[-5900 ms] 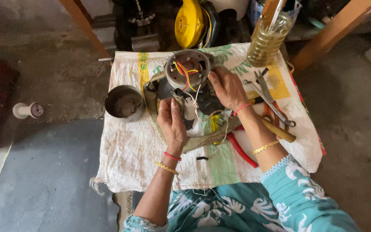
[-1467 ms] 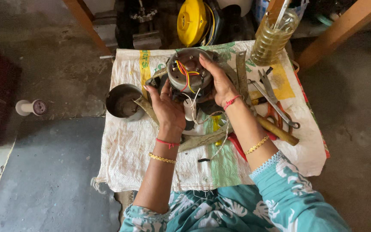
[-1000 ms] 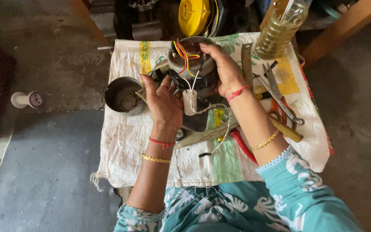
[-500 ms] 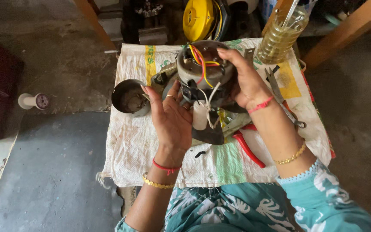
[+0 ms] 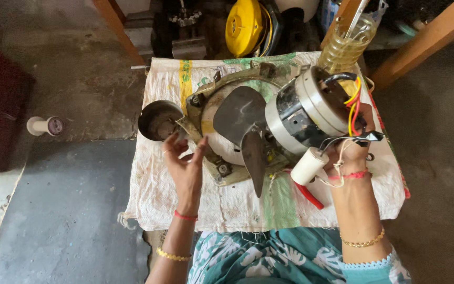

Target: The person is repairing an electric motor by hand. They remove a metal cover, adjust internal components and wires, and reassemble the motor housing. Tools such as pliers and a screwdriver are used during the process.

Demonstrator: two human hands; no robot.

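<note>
Above the cloth-covered tabletop (image 5: 174, 205): fan motor (image 5: 306, 113) lifted, gripped by right hand (image 5: 350, 155); left hand (image 5: 185, 163) open by mounting frame (image 5: 206, 131), refitting pending.

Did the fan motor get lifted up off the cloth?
Yes. The fan motor sat flat over the white sack cloth before; now the right hand has tipped it up on its side, toward the oil bottle, blades showing.

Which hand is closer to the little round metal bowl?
The left hand. Its fingertips are right beside the metal bowl, near its rim. The right hand is far across the cloth, behind the fan motor it is lifting.
</note>
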